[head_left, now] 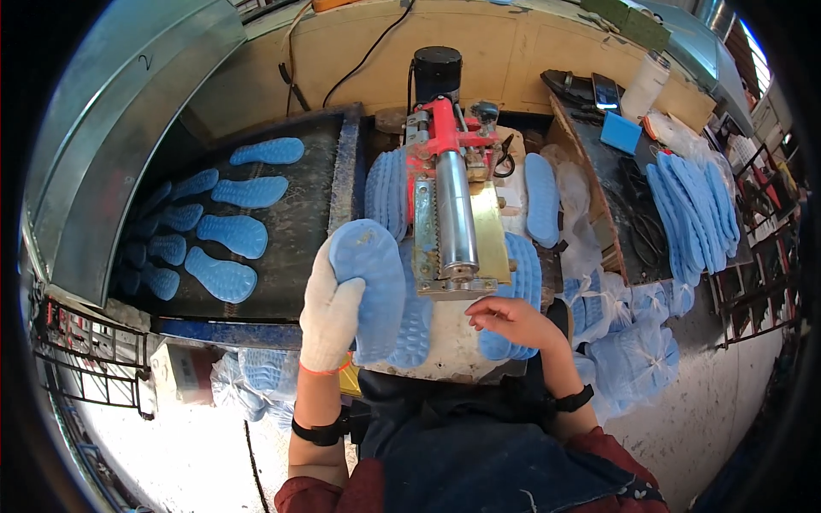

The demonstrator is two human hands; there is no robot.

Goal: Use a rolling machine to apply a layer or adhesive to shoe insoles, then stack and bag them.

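- The left hand [329, 312], in a white knit glove with an orange cuff, has its fingers closed around the near edge of a blue sole [369, 286], gripping it firmly; the sole stands nearly upright over the counter's near edge.
- That sole is a soft-looking, foot-shaped piece, its face studded with small raised bumps.
- The right hand [511, 318] is bare, fingers loosely curled and half open, holding nothing; its fingertips lie on or just above a stack of blue soles [517, 291] at the counter's [453, 342] near right side.
- Another pile of soles [416, 329] lies flat just behind the held one.
- Between the hands stands a machine [453, 205] with a smooth steel roller, a toothed metal strip, a brass-coloured plate and a red housing.
- To the far left, a dark belt [299, 231] carries single soles laid flat, well apart.
- At the far right, a dark shelf [611, 197] holds a fanned row of soles [693, 209].
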